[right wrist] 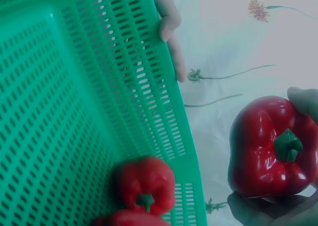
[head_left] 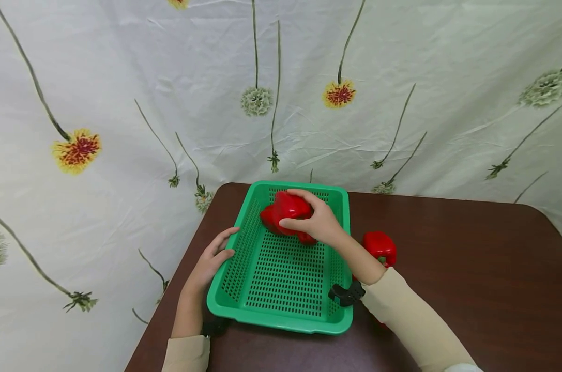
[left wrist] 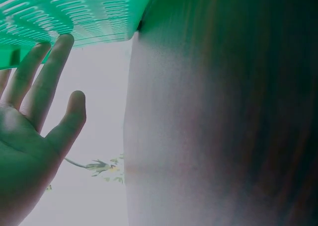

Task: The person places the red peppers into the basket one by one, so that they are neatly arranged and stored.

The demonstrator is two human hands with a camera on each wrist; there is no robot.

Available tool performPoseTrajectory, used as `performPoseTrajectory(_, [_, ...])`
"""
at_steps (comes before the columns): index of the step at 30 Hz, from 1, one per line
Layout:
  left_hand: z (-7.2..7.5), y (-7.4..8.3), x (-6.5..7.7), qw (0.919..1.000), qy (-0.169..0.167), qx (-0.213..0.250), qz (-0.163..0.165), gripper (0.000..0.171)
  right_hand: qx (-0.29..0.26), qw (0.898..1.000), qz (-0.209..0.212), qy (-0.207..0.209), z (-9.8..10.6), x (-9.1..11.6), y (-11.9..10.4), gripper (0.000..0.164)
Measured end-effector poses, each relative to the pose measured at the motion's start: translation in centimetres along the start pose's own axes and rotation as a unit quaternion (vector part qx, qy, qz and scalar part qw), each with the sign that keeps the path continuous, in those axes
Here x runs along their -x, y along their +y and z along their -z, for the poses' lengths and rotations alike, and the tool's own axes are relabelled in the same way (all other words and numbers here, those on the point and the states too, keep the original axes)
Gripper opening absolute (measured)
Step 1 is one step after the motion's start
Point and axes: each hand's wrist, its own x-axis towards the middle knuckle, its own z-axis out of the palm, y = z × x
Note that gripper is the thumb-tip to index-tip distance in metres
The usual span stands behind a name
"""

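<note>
A green plastic basket (head_left: pixel 285 321) with slotted walls stands on the dark table. My right hand (head_left: pixel 321 221) grips a red bell pepper (head_left: pixel 293 205) over the far part of the basket, thumb on one side and fingers on the other. The held pepper's green stem shows in the right wrist view. Below it, more red bell peppers (right wrist: pixel 148 181) lie inside at the basket's far end, partly covered in the head view. At the left rim, my left hand (head_left: pixel 210 264) rests its extended fingertips against the basket; its spread fingers (left wrist: pixel 47 89) show in the left wrist view.
Right of the basket, another red bell pepper (head_left: pixel 380 244) lies on the brown table (head_left: pixel 471 258), with more red partly hidden behind my right forearm. A flower-printed white cloth (head_left: pixel 206 67) hangs behind the table and along its left side.
</note>
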Motion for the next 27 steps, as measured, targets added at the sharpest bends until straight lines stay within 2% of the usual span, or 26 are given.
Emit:
performPoseTrajectory(11, [0.0,0.2,0.0,1.0000,-0.002,0.004,-0.004,0.047,-0.006,1.000,-0.004,0.005,-2.4,-1.7,0.4,0.060])
performPoseTrajectory(15, [-0.1,1.2,0.0,0.9999,-0.006,0.012,0.008,0.047,-0.006,1.000,-0.018,-0.002,-2.9,-2.0,0.9,0.064])
performPoseTrajectory(21, [-0.5,2.5,0.2,0.9997,-0.008,0.016,0.015,0.048,0.031,0.999,-0.030,-0.009,-3.5,-2.1,1.4,0.065])
performPoseTrajectory(23, [-0.4,2.3,0.2,0.9998,-0.008,0.015,0.013,0.048,0.041,0.999,-0.030,-0.016,-3.8,-2.0,1.6,0.065])
performPoseTrajectory(27, [-0.1,0.9,0.0,0.9998,-0.009,0.016,0.011,0.048,0.070,0.996,-0.033,-0.033,-4.4,-2.0,2.1,0.067])
